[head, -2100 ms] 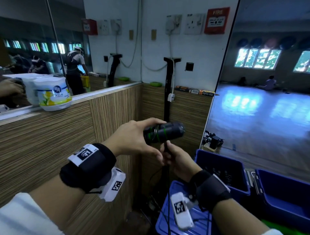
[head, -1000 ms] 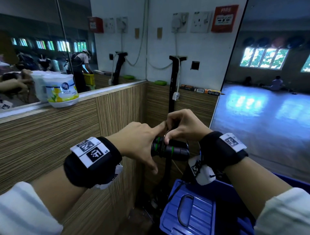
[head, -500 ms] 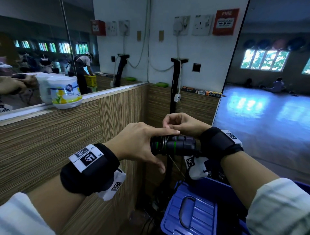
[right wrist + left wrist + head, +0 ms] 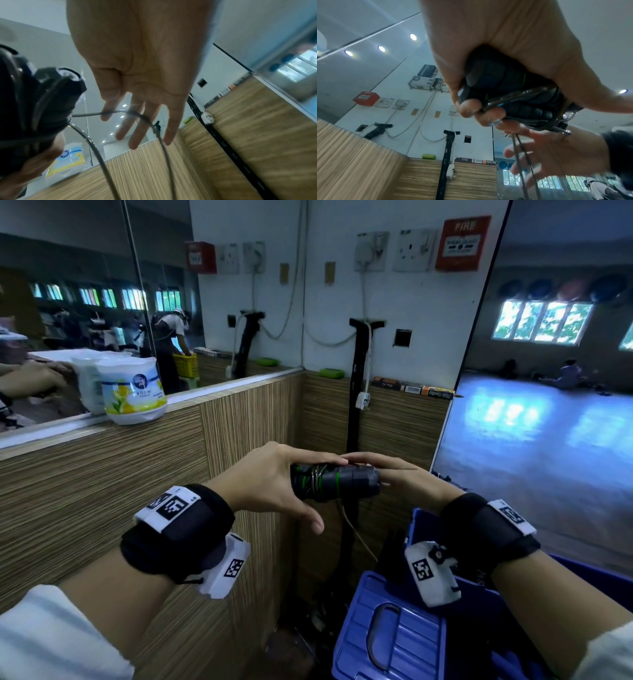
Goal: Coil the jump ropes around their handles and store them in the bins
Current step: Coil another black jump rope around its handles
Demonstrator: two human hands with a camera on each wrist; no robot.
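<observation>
Head view: I'm gripping the paired handles [image 4: 334,481] with my left hand [image 4: 274,484], blue bin [image 4: 394,628] waiting at 5 o'clock. Left wrist: rope [image 4: 520,155] dangling. Right wrist: right hand [image 4: 137,81] spread, rope crossing its fingers [image 4: 137,129]. Next wrap probably needs tension.

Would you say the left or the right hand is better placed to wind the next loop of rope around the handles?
Right, probably. The left hand grips the handles, so it is occupied. The right hand has straight fingers with the loose rope draped over them.
</observation>
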